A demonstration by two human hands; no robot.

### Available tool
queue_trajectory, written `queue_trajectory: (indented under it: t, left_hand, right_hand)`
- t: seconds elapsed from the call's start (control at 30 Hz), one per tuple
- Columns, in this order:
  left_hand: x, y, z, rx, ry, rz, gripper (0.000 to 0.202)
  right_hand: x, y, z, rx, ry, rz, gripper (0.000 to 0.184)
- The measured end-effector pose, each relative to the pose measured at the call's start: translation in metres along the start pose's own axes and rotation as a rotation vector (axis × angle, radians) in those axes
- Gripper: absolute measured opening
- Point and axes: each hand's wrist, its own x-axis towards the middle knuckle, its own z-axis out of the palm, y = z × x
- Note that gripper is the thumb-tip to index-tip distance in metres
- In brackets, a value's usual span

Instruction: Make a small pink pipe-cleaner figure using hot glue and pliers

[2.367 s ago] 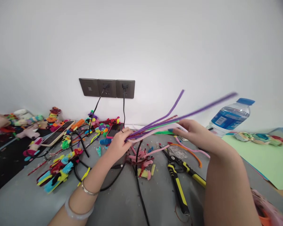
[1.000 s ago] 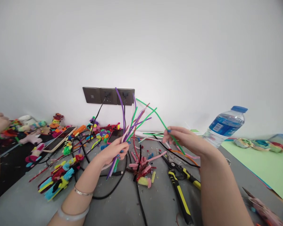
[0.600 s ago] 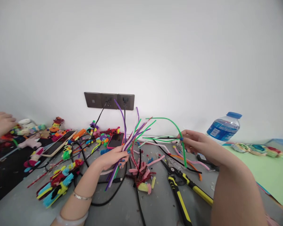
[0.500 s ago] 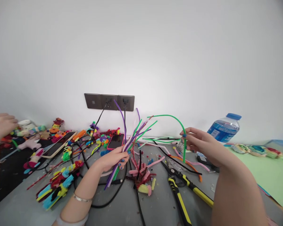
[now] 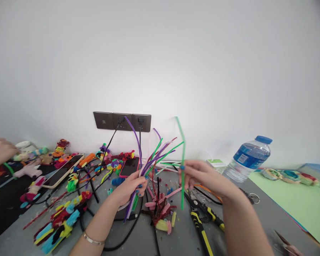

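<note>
Blue label (image 5: 248, 155) is unreadable; right hand (image 5: 200, 176) pinches green stem (image 5: 184, 150), left hand (image 5: 132, 187) grips bundle (image 5: 148, 165).

No words or numbers can be read here. Just past three o'clock from the middle of the view, a water bottle (image 5: 248, 161) wears a blue label (image 5: 254, 155) with a small white barcode box (image 5: 242, 158); any letters on it are too small to make out. Closer in, near four o'clock, is a green and white card (image 5: 216, 163), and any print there is too blurry.
</note>
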Motion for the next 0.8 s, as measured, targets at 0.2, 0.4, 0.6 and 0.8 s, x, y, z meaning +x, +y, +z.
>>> queue_trajectory:
  t: [0.2, 0.4, 0.6, 0.8]
  left_hand:
    - [0.007, -0.010, 0.010, -0.043, 0.144, 0.102, 0.035]
    - [0.006, -0.007, 0.022, 0.187, 0.297, 0.236, 0.036]
    - [0.006, -0.006, 0.025, 0.272, 0.397, 0.337, 0.028]
    - [-0.002, 0.013, 0.019, -0.143, 0.382, 0.416, 0.021]
  right_hand:
    - [0.029, 0.004, 0.063, -0.041, -0.323, 0.060, 0.023]
    - [0.031, 0.012, 0.078, -0.135, -0.277, -0.064, 0.022]
    - [0.031, 0.010, 0.063, -0.218, -0.330, -0.127, 0.022]
    - [0.035, 0.030, 0.007, -0.512, 0.227, -0.120, 0.020]
